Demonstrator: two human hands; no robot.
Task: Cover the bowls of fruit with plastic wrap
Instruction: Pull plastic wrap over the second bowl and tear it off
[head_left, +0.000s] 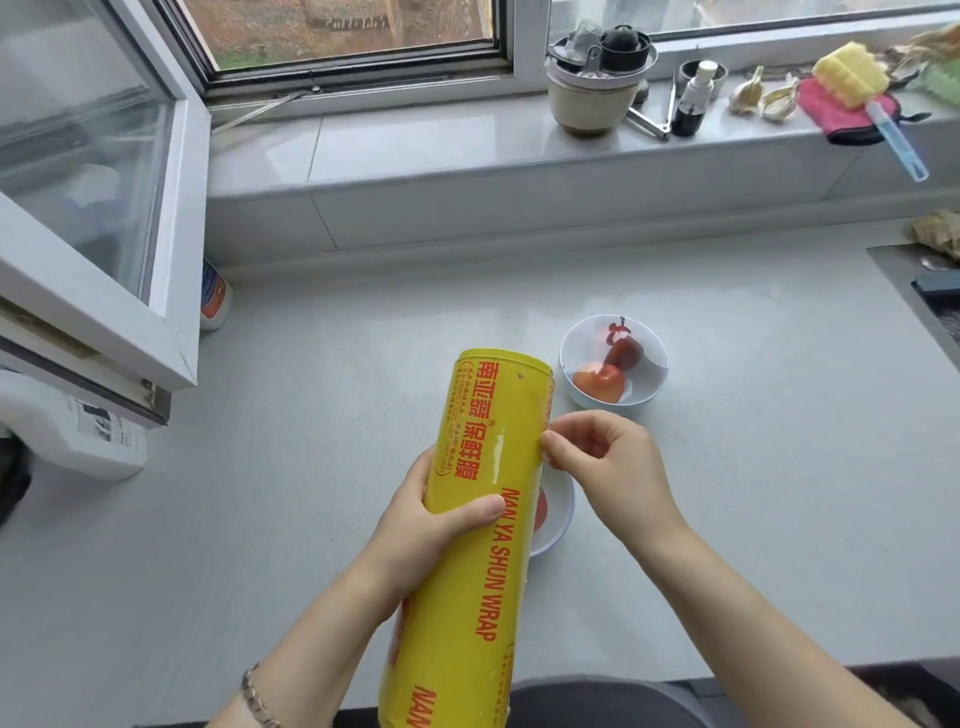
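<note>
The pale grey countertop (322, 467) filled most of the view, running back to a tiled window ledge (415, 145) below an open window (93, 171). On the ledge stood a beige pot (592, 98) stacked with kitchen bits, a small spray bottle (693, 98), garlic bulbs (745, 93) and a yellow sponge brush (852, 78) lying on a pink cloth (836, 111).

Over the counter, the large yellow roll of plastic wrap (483, 519) was held up at a slant, its far end tilted away from the person. The left hand (431, 514) was clamped around the roll's middle, thumb across the front. The right hand (608, 457) sat at the roll's right edge, fingertips (553, 447) pinched together against the surface — seemingly hunting for the loose end of the film, though whether any film was actually caught between them could not be told.

Two white bowls waited on the counter. The far bowl (613, 358) stood clear, just beyond the right hand, holding what looked like two reddish fruits, uncovered. The near bowl (558, 514) lay mostly hidden behind the roll and the right wrist, with only a slice of rim and a bit of red fruit showing.

By my reading, this was the opening step — freeing the film's edge, with neither bowl yet wrapped. The next move would call for peeling that edge up cleanly and drawing out a sheet wide enough to span a bowl, the left hand steadying the roll so the film would not cling back on itself.
</note>
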